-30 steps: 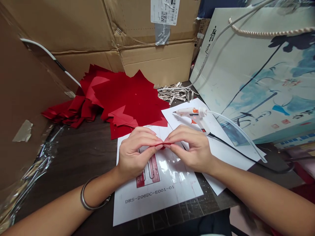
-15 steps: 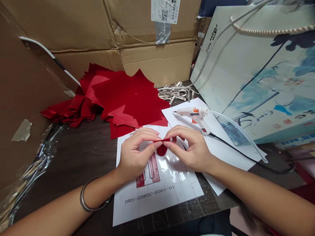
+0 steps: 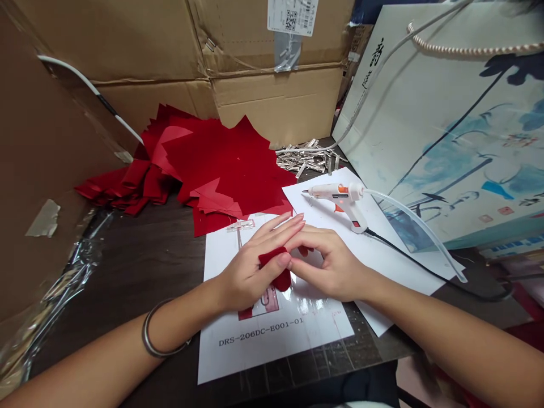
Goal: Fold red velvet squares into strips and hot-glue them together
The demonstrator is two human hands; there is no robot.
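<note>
— Both hands have sunk since half a second ago. The small red fabric piece (image 3: 272, 258), then pinched up in the air between them, is now pressed low over the glossy white template sheet (image 3: 297, 351).
— Start from the left. What lies out there?
— Well out to the left of the left hand (image 3: 250, 272), crumpled clear plastic film (image 3: 63, 283) lies on the dark tabletop (image 3: 148, 255). A silver metal bangle (image 3: 153, 340) sits on that wrist.
— And the hand itself?
— Its fingers, curled before, are stretched out almost flat, pointing up and to the right. The thumb pins the red piece against them, so the piece sits right at the thumb's tip, between the two hands.
— What's beyond those fingers?
— On the far side of the left hand there's a fanned heap of red square sheets (image 3: 221, 164), with brown cardboard boxes (image 3: 272, 102) behind it.
— And the other hand?
— The right hand (image 3: 335, 266) is curled, with thumb and fingertips closed on the right end of the same piece, touching the left thumb.
— Further right?
— Just past its knuckles a white hot-glue gun with an orange trigger (image 3: 340, 195) lies on a plain white paper sheet (image 3: 385, 222). A heap of silver metal clips (image 3: 306, 158) lies farther off. Well to the right of the hand stands a white paper gift bag with blue ink painting (image 3: 446, 141).
</note>
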